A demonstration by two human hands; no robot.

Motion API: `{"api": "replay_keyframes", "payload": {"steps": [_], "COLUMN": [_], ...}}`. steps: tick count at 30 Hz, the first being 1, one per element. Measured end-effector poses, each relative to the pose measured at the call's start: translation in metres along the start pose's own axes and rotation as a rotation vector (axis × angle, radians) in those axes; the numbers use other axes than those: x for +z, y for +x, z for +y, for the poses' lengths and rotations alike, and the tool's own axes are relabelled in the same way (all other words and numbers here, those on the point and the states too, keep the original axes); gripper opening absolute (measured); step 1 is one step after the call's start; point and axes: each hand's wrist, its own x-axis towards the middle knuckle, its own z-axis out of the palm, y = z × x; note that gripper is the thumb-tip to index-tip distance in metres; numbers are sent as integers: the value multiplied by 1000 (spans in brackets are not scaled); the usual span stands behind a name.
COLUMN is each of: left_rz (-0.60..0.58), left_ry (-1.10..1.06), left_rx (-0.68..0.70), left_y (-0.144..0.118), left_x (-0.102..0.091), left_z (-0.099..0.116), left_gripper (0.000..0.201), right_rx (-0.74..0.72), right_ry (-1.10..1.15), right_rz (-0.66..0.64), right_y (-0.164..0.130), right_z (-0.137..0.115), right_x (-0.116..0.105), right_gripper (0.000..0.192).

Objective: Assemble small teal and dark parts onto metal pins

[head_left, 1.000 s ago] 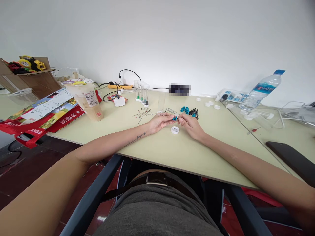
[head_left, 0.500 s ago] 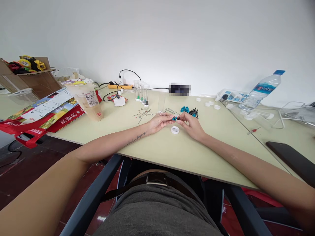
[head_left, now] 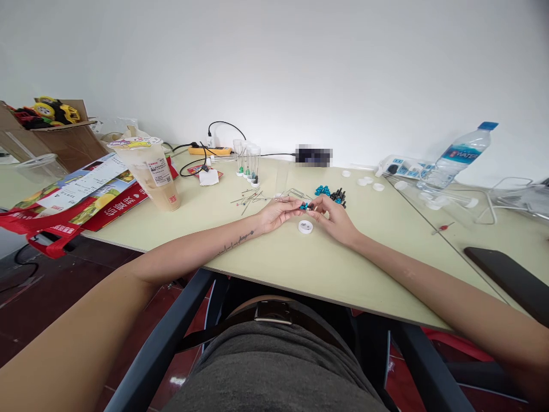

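Note:
My left hand (head_left: 281, 214) rests on the table, with thumb and fingertips pinching a small blue part (head_left: 304, 206). From the other side my right hand (head_left: 334, 218) meets it, its thumb and index finger closed at the part's right end. Fingers cover much of the part, so its kind is unclear. Just below lies a round white cap (head_left: 305, 227) with tiny dark pieces inside. Behind my right hand are a pile of blue parts (head_left: 322, 190) and a pile of black parts (head_left: 339, 196). Thin leaded components (head_left: 249, 198) lie scattered beyond my left hand.
Clear tubes (head_left: 246, 163) stand near the wall, with another clear tube (head_left: 281, 178) closer. At left are a drink cup (head_left: 148, 174) and a red bag (head_left: 107, 197). Rightward are white caps (head_left: 365, 181), a power strip (head_left: 403, 167), a water bottle (head_left: 461, 153) and a dark phone (head_left: 506, 274).
Both hands stay in place. The fingers of my right hand shift very slightly at the blue part, which shows at a slightly different angle.

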Motion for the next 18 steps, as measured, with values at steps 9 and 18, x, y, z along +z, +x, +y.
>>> {"api": "replay_keyframes", "payload": {"steps": [9, 18], "left_rz": [5, 49], "left_ry": [7, 8], "left_rx": [-65, -24], "left_y": [-4, -1], "left_x": [7, 2], "left_z": [4, 1], "left_gripper": [9, 11], "right_rx": [65, 45], "right_ry": [118, 106], "right_rz": [-54, 35], "right_y": [2, 2], "right_z": [4, 6], "right_x": [-2, -1], "right_gripper": [43, 36]}}
